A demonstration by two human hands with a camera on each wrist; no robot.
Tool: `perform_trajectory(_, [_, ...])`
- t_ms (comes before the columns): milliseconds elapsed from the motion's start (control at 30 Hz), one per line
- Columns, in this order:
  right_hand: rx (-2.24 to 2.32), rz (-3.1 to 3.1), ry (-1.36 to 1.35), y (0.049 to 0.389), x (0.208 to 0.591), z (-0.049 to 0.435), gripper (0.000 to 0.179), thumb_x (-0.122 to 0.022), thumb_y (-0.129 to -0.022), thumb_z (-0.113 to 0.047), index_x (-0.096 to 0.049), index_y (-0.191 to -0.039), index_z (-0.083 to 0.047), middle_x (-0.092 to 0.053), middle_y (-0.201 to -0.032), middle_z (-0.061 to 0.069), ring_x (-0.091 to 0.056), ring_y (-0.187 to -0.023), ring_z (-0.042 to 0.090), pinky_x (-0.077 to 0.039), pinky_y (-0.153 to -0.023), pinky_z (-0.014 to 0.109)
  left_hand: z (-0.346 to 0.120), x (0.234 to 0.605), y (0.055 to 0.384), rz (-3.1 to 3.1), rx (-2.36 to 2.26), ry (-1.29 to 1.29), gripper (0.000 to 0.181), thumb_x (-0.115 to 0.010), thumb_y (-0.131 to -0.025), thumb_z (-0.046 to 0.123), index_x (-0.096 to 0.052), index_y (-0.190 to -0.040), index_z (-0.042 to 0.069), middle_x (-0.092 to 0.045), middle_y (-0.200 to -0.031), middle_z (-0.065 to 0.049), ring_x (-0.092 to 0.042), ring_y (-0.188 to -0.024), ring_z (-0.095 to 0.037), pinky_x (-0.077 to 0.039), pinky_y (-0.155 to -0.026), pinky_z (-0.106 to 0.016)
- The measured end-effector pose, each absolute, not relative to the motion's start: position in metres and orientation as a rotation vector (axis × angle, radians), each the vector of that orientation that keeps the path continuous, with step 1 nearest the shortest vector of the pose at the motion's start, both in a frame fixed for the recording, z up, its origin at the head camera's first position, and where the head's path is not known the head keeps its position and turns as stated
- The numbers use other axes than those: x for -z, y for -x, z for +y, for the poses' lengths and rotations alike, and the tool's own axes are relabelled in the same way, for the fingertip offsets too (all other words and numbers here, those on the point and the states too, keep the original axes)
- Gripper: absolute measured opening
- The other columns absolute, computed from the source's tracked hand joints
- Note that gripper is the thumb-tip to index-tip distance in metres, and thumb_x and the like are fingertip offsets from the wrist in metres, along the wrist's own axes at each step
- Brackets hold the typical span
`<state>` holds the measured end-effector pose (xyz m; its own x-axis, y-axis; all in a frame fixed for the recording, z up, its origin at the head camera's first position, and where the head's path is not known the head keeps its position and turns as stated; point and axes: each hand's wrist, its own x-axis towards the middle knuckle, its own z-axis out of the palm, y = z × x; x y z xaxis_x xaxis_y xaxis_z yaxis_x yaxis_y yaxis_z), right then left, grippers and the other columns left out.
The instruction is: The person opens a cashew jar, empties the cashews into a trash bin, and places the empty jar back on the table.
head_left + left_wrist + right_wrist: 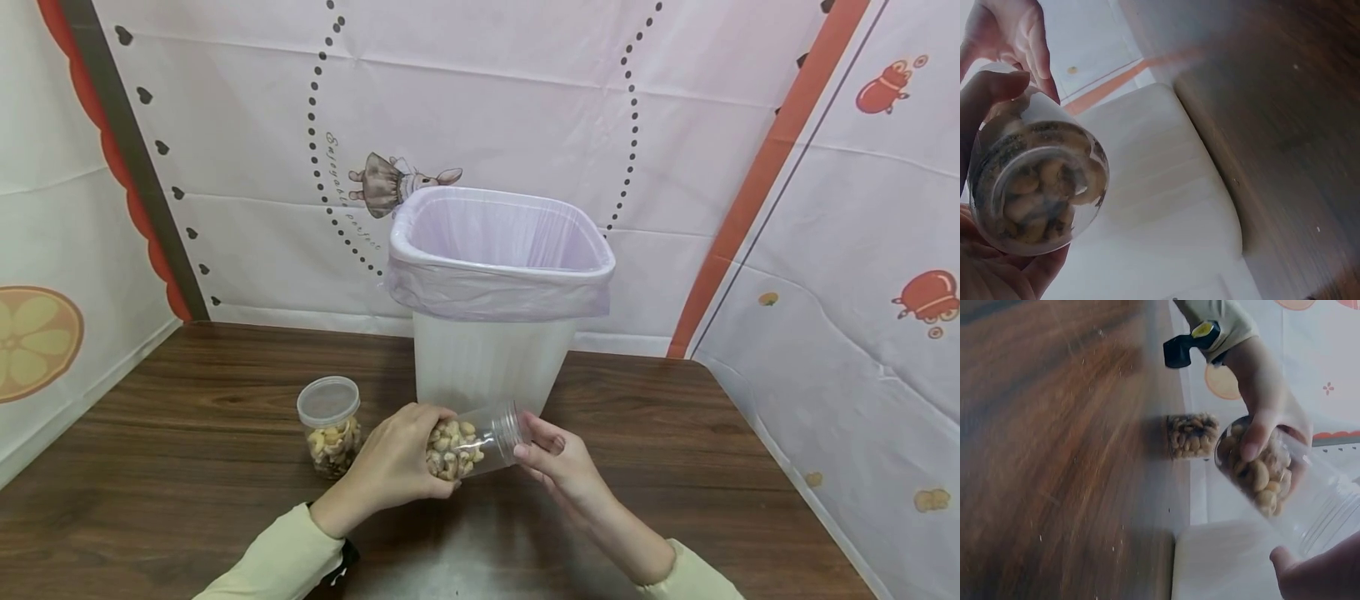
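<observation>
My left hand (397,454) grips a clear plastic jar (487,437) round its base end. The jar lies tilted on its side in the air, its threaded neck pointing right. Cashews (452,448) are heaped toward the base, seen through the bottom in the left wrist view. At the neck, my right hand (566,471) has thumb and fingers on the rim; whether a clear lid is between them I cannot tell. A second jar (330,425) of cashews, with a translucent lid (328,400), stands upright on the table, left of my left hand.
A white bin (487,358) stands behind my hands, lined with a pale purple bag (495,292) folded over its rim. The brown wooden table (187,467) is bordered by printed cloth (487,100) behind and at both sides.
</observation>
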<state>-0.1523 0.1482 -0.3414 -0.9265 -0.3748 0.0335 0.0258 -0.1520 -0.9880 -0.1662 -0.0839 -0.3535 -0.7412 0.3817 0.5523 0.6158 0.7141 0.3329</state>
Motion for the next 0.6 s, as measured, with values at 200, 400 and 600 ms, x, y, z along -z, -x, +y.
perform_trajectory(200, [2.222, 1.884, 0.267, 0.1499, 0.3408, 0.1432, 0.078, -0.067, -0.081, -0.017, -0.023, -0.137, 0.015, -0.023, -0.146, 0.028, -0.027, -0.132, 0.037, -0.03, -0.104, 0.045, -0.0831, 0.3559, 0.1675, -2.445, 0.662, 0.749, 0.069, -0.083, -0.043, 0.031, -0.061, -0.105, 0.012, -0.061, -0.092, 0.003, -0.053, -0.08, -0.008, -0.05, -0.068, -0.026])
perform_trajectory(400, [2.251, 1.935, 0.211, 0.1511, 0.3402, 0.1394, 0.072, -0.068, -0.079, -0.015, -0.032, -0.134, 0.014, -0.035, -0.136, 0.033, -0.044, -0.12, 0.028, -0.039, -0.099, 0.038, -0.082, 0.357, 0.1677, -2.42, 0.614, 0.758, 0.071, -0.084, -0.042, 0.031, -0.06, -0.105, 0.01, -0.062, -0.092, 0.001, -0.054, -0.08, -0.009, -0.05, -0.067, -0.027])
perform_trajectory(600, [2.236, 1.947, 0.206, 0.1516, 0.3397, 0.1395, 0.071, -0.069, -0.078, -0.013, -0.033, -0.133, 0.014, -0.04, -0.131, 0.033, -0.05, -0.112, 0.022, -0.044, -0.094, 0.032, -0.0822, 0.3559, 0.1663, -2.426, 0.62, 0.76, 0.071, -0.084, -0.042, 0.031, -0.06, -0.105, 0.01, -0.062, -0.093, 0.001, -0.054, -0.081, -0.009, -0.051, -0.068, -0.027])
